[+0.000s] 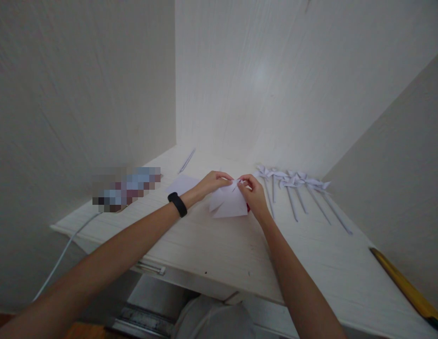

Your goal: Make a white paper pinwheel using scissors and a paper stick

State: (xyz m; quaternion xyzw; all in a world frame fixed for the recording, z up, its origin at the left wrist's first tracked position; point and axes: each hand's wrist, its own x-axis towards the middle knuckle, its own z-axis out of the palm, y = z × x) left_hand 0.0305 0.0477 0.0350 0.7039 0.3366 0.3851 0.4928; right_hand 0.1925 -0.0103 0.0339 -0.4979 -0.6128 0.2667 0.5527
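A white sheet of paper [230, 203] with slits cut in from its edges is held just above the table. My left hand [216, 181], below a black wristband [177, 204], pinches its far edge between thumb and fingers. Close beside it, my right hand [253, 192] is closed on the same far edge, to the right. A bit of something red shows under the right hand, too hidden to name. Another white paper sheet [183, 183] lies flat on the table, left of my left hand.
Several paper pinwheels on sticks [292, 181] lie in a row at the right. Thin white sticks [187, 160] lie at the back left. A blurred-out object [129, 188] with a white cable [68, 245] is on the left. A yellow-handled tool [405, 282] lies at the right edge.
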